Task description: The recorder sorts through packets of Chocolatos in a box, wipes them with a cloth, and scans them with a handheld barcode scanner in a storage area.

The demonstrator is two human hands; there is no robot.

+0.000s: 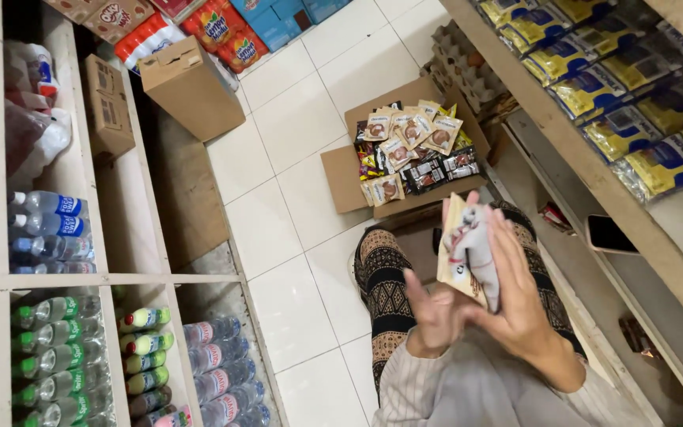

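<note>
My right hand [519, 296] grips a small stack of flat beige and white sachets [464, 249], held upright above my lap. My left hand [432, 316] is just below and to the left, fingers spread and touching the base of the right hand, holding nothing that I can see. Beyond them on the white tiled floor lies an open cardboard box [341, 178] filled with several brown and dark sachets [409, 142]. My patterned trousers [385, 292] show under the hands.
Wooden shelves on the left hold water bottles [49, 229] and green-labelled bottles [53, 356]. A closed carton [191, 87] stands on the floor at the back. The right shelf carries yellow packets [634, 95], and a phone [610, 236] lies on a lower ledge. Egg trays [468, 67] stand beside the box.
</note>
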